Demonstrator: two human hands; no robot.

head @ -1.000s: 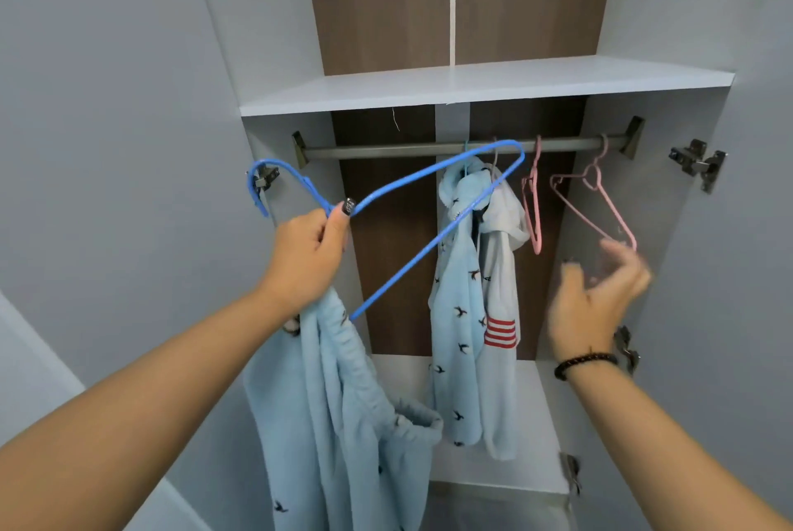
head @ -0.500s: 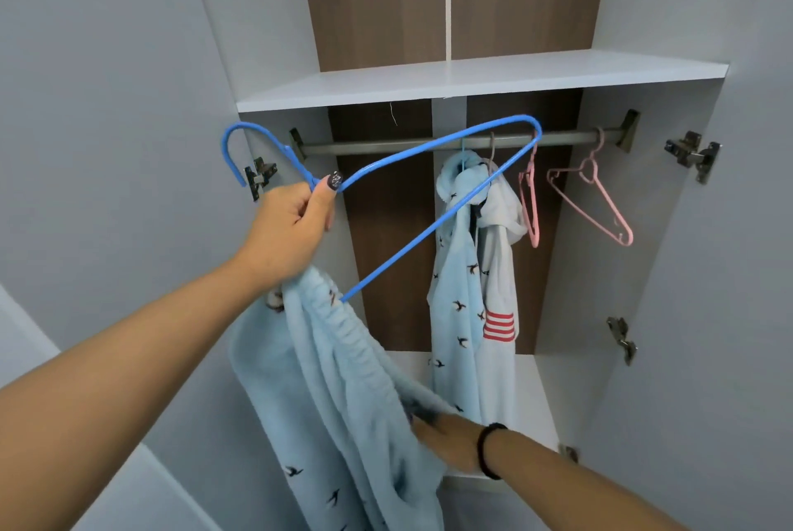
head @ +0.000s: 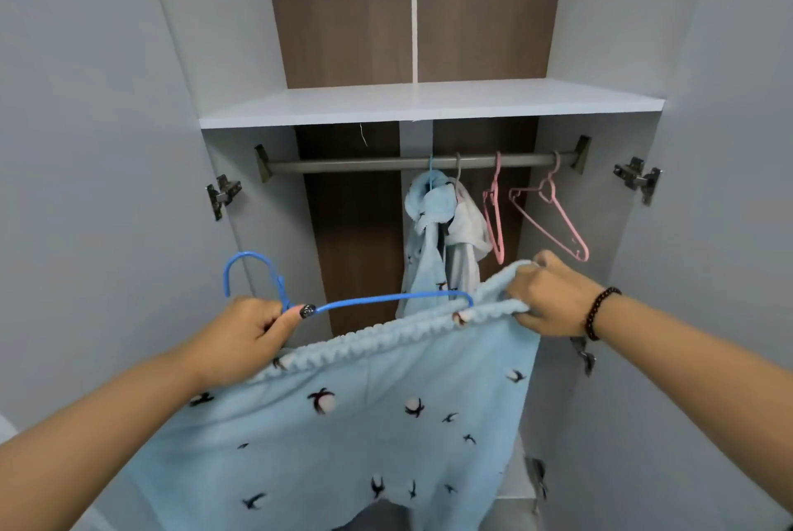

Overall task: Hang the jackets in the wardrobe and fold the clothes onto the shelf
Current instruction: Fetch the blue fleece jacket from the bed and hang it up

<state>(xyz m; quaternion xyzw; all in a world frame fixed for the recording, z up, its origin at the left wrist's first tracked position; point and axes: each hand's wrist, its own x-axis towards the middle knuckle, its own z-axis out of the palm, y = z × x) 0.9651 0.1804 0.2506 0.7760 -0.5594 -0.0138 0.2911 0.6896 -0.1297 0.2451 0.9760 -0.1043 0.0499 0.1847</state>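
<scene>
A light blue fleece garment point(head: 364, 423) with small bird prints is stretched out in front of the open wardrobe. My left hand point(head: 244, 337) grips its elastic edge together with the neck of a blue hanger point(head: 386, 299), whose hook points up to the left. My right hand point(head: 553, 299) pinches the other end of the same edge at about the same height. The hanger's bar lies just behind the stretched edge. On the rail point(head: 420, 163) hang a light blue jacket point(head: 425, 238) and a white garment point(head: 465, 243).
Two empty pink hangers point(head: 553, 221) hang at the right of the rail. A white shelf point(head: 429, 101) runs above it. Both wardrobe doors stand open, with metal hinges point(head: 637, 178) on each side. A low white shelf point(head: 515, 483) lies at the bottom.
My right hand came up from below and took hold of the garment's edge, spreading it wide. My left hand lowered with the hanger, which now lies nearly level.
</scene>
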